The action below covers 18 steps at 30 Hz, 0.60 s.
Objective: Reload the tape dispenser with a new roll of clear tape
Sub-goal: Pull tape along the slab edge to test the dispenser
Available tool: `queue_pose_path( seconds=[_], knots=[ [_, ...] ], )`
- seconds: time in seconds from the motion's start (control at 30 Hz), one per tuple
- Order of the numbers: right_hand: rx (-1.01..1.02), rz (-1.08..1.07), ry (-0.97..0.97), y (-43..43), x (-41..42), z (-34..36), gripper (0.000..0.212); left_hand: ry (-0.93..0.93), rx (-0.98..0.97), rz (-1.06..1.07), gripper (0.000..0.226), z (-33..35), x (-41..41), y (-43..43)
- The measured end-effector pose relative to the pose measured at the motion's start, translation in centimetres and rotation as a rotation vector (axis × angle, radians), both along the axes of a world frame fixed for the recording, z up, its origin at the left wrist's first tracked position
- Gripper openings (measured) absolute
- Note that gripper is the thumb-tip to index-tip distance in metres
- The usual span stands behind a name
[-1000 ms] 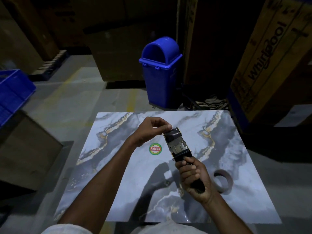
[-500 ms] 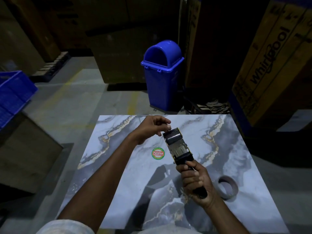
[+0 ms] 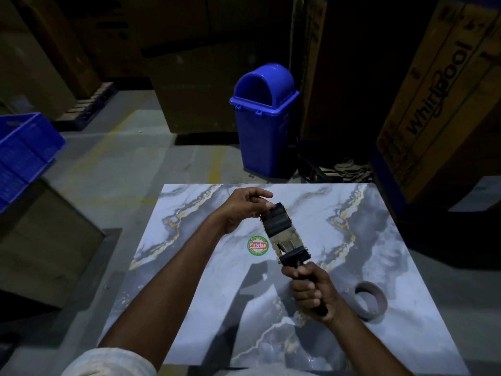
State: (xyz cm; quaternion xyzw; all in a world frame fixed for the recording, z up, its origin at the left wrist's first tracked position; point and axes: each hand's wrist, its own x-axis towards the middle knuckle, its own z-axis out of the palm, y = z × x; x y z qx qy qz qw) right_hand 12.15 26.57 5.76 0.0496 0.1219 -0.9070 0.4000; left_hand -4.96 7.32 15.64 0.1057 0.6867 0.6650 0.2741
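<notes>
A hand-held tape dispenser (image 3: 284, 234) with a black roller end and a metal frame is held above the marble table (image 3: 189, 280). My right hand (image 3: 311, 291) grips its black handle. My left hand (image 3: 244, 210) pinches the far roller end with thumb and fingertips. A ring-shaped roll (image 3: 371, 301), greyish, lies flat on the table just right of my right hand. Whether it is clear tape or a bare core I cannot tell.
A round red and green "Patelsa" sticker (image 3: 257, 245) sits mid-table. Beyond the far edge stands a blue bin (image 3: 264, 123). A blue crate (image 3: 21, 153) rests on a box at left. Large cardboard cartons (image 3: 444, 99) stand at right.
The view has tilted slightly, so the table sits a little lower in frame. Both hands keep their hold; my left fingers have shifted slightly on the dispenser's roller end.
</notes>
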Motion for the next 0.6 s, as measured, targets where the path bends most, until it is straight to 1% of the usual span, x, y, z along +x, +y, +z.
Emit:
queue_pose_path(
  seconds=[0.1, 0.17, 0.27, 0.33, 0.4, 0.47, 0.6],
  knots=[
    [0.334, -0.135, -0.003, -0.6, -0.3, -0.2, 0.021, -0.089, 0.104, 0.203, 0.019, -2.7, -0.1, -0.7],
    [0.511, -0.23, -0.056, -1.6, -0.6, -0.4, 0.018, -0.13, 0.079, 0.374, 0.021, -5.3, 0.1, -1.2],
    [0.652, -0.306, -0.129, -2.9, -2.0, -1.3, 0.012, -0.208, 0.004, 0.548, 0.016, -9.7, 1.0, -1.9],
    [0.707, -0.315, -0.15, -3.8, -3.1, -2.1, 0.012, -0.295, -0.025, 0.583, 0.014, -12.4, 2.1, -2.4],
    [0.766, -0.308, -0.178, -4.7, -4.4, -3.2, 0.019, -0.393, -0.013, 0.582, 0.013, -14.4, 3.0, -2.7],
    [0.821, -0.308, -0.197, -5.7, -5.5, -4.3, 0.024, -0.452, 0.0, 0.578, 0.014, -15.7, 3.6, -2.8],
    [0.953, -0.316, -0.188, -8.0, -6.9, -6.0, 0.019, -0.403, -0.055, 0.584, 0.015, -17.1, 3.3, -3.1]
  ],
)
